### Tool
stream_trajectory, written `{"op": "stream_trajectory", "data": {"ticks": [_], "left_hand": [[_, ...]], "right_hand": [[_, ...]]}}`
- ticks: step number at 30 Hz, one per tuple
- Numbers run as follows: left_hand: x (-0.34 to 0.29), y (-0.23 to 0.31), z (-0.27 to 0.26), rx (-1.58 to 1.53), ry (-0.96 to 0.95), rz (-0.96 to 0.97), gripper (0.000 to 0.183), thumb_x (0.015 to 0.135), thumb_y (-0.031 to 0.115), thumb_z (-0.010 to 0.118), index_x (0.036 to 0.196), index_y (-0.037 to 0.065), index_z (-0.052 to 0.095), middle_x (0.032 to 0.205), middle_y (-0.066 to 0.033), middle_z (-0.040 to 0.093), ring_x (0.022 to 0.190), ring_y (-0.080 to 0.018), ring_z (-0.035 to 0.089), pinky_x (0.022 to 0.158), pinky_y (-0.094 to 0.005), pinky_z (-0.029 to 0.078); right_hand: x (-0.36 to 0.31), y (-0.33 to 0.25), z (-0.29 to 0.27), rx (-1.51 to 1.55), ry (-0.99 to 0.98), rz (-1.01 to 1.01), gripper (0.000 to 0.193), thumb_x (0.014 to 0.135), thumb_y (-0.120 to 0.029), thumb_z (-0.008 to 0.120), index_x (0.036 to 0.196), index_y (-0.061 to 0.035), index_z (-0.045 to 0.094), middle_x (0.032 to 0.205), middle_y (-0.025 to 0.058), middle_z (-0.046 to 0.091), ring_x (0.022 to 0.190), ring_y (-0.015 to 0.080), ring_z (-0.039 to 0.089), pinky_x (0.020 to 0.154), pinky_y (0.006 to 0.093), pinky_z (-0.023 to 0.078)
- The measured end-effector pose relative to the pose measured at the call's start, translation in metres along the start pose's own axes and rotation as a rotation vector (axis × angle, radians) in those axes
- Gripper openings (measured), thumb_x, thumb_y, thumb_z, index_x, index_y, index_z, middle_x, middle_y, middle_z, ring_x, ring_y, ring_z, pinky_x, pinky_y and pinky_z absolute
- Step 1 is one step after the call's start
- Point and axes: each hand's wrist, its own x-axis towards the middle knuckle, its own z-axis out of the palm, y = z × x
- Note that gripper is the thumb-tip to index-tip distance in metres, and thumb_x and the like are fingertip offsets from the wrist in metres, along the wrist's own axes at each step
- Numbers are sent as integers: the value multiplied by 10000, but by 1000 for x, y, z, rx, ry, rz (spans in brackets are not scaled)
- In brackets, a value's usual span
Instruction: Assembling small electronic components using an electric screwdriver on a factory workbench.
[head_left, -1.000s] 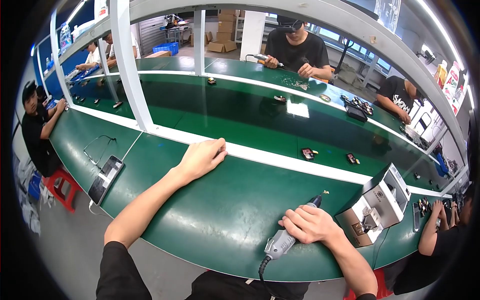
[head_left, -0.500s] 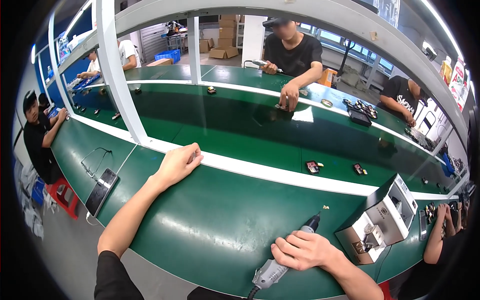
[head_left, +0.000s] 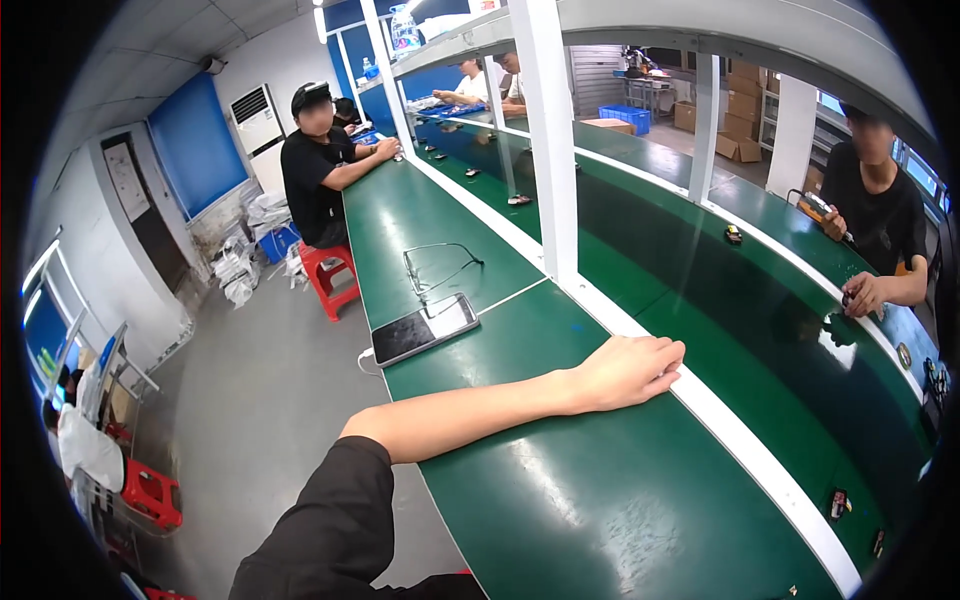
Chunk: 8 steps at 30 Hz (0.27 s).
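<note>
My left hand (head_left: 625,372) rests at the inner edge of the green worktable (head_left: 480,460), its fingers curled closed over the white rail (head_left: 745,455). Whatever lies inside the fingers, if anything, is hidden. Left of this hand is a dark phone (head_left: 425,330) with a white cable at its end. Just beyond the phone sits a pair of thin-framed eyeglasses (head_left: 407,268). My right hand is outside the picture.
A white post (head_left: 545,150) rises from the rail. Past it runs a green conveyor belt (head_left: 650,290) carrying small dark parts (head_left: 838,503). Co-workers sit at the far left end and across the belt. Red stools (head_left: 328,278) stand on the grey floor.
My view has swung left, so the right hand, its grey handheld power tool and the open box have left the picture. My left hand stays on the rail, fingers curled.
</note>
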Motion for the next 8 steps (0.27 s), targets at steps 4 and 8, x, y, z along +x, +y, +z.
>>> {"op": "stream_trajectory", "data": {"ticks": [4, 8], "left_hand": [[0, -1, 0, 10, 21, 14, 160, 935, 182, 584, 903, 46, 504, 803, -95, 585, 745, -296, 612, 644, -427, 487], [-3, -3, -3, -21, -13, 9, 165, 932, 191, 597, 889, 64, 501, 808, -93, 580, 762, -285, 617, 662, -422, 496]], "right_hand": [[-2, 5, 3, 9, -26, -19, 184, 784, -16, 690, 948, 2, 607, 893, 130, 619, 691, 290, 567, 640, 415, 429], [-10, 9, 16, -56, 17, -55, 212, 804, -95, 719, 958, -2, 606, 894, 128, 633, 693, 257, 584, 652, 421, 430]]}}
